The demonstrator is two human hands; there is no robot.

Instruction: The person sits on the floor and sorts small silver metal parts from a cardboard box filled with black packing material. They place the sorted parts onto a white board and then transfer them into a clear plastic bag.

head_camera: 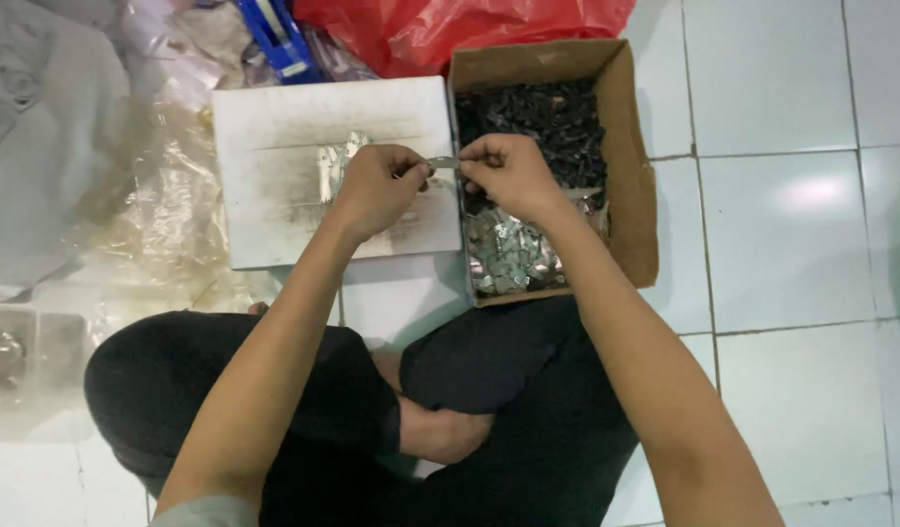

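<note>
Both forearms reach forward from the lap, wrists bent inward. The left hand (372, 190) and right hand (509, 174) meet, fingers pinched on a small metal piece (443, 162) held between them, above the edge between the white board (274, 215) and the cardboard box (631, 166).

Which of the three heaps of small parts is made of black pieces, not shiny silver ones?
The heap at the far end of the cardboard box: black parts. The others are silver.
</note>
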